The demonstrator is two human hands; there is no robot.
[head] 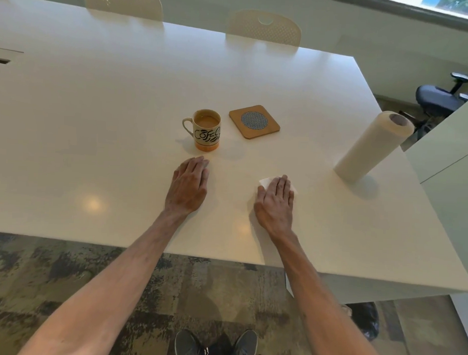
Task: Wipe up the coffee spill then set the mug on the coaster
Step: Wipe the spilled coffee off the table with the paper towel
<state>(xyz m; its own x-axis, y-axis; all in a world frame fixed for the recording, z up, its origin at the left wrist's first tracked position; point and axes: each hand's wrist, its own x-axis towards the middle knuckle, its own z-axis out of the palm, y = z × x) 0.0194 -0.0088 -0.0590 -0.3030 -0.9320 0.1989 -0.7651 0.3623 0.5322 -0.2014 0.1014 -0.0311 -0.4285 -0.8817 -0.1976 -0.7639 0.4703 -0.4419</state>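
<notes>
With our right hand [276, 198] pressed flat on the paper towel [264, 181] to blot, our left hand [189, 185] rests open and empty by the mug [206, 130], ready for the coaster [254, 121].

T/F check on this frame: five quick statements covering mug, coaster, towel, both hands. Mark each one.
1. The mug stands on the coaster. False: it stands on the table beside the coaster, apart from it.
2. The right hand presses flat on a paper towel sheet. True.
3. The left hand grips the mug's handle. False: it rests flat on the table, short of the mug.
4. The paper towel roll stands upright. True.
5. The mug is empty. False: it holds light brown coffee.
</notes>
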